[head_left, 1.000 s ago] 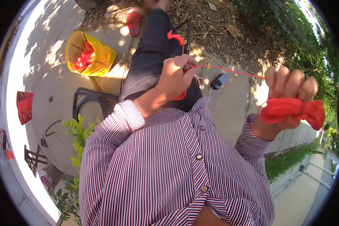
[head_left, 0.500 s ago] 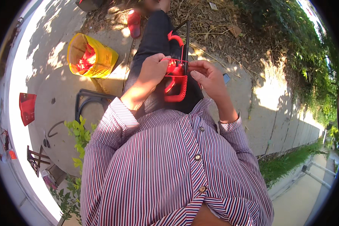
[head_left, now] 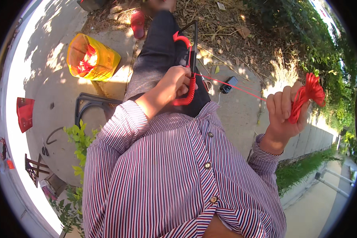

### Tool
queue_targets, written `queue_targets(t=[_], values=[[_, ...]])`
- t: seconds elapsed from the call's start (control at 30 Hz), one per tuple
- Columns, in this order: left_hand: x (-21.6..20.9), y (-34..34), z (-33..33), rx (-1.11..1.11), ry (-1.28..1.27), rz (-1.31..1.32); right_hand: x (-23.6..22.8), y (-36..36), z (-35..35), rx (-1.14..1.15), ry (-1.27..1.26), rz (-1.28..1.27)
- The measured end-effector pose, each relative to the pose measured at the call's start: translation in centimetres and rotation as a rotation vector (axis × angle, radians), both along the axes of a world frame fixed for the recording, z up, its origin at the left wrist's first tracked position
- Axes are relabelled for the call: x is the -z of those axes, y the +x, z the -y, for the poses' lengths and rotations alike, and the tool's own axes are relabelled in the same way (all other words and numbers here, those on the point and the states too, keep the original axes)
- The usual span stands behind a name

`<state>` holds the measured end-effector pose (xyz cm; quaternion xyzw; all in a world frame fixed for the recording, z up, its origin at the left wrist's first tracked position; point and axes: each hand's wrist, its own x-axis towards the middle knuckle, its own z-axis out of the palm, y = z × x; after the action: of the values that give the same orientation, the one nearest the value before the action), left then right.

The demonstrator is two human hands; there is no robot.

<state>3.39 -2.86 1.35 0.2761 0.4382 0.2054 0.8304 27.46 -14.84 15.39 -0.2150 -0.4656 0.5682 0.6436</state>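
Observation:
A black frame (head_left: 195, 33) with rounded corners rests on my lap, part of it wound with coils of red cord (head_left: 193, 89). My left hand (head_left: 173, 82) is closed on the frame's wrapped side, its fingertips partly hidden. Out to the right, my right hand (head_left: 281, 109) grips a looped bundle of red cord (head_left: 310, 93). From that bundle a thin red strand (head_left: 230, 84) runs taut across to the frame beside my left fingers.
A yellow bucket (head_left: 111, 63) with red material inside stands at the left. Below it more black frames (head_left: 92, 97) lie on the concrete. Scissors (head_left: 45, 150) lie farther left. A small dark device (head_left: 229, 85) is on the ground right of my lap. Leafy plants (head_left: 81, 144) rise near my left arm.
My right hand has swung from the frame far out to the right, with the cord bundle now visible in it and the strand drawn straight. My left hand stays at the frame.

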Motion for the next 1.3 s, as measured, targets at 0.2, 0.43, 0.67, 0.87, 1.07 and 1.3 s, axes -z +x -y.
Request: queue_targets(t=[0.2,0.43,0.67,0.87,1.07,1.3], values=[[1.5,-0.3,-0.5,0.094,-0.100,-0.026,0.7,2.6,3.8,0.289,-0.164,0.029],[-1.0,-0.9,2.3,0.072,1.173,-0.386,11.9,-1.4,0.0,-0.047,-0.612,-0.317],[-5.6,-1.7,2.1,-0.002,0.524,0.271,13.6,-5.1,-3.0,-0.277,-0.635,-0.062],[-2.7,-3.8,-1.5,0.277,1.747,-0.683,13.7,-3.0,-7.4,0.074,-0.675,0.509],[0.8,-0.7,-0.2,0.307,1.366,-0.645,14.7,-5.1,-9.3,-0.146,-0.465,1.003],[4.0,-0.7,-1.0,-0.036,0.937,-0.386,11.1,-4.6,-8.8,0.223,-0.150,1.273]])
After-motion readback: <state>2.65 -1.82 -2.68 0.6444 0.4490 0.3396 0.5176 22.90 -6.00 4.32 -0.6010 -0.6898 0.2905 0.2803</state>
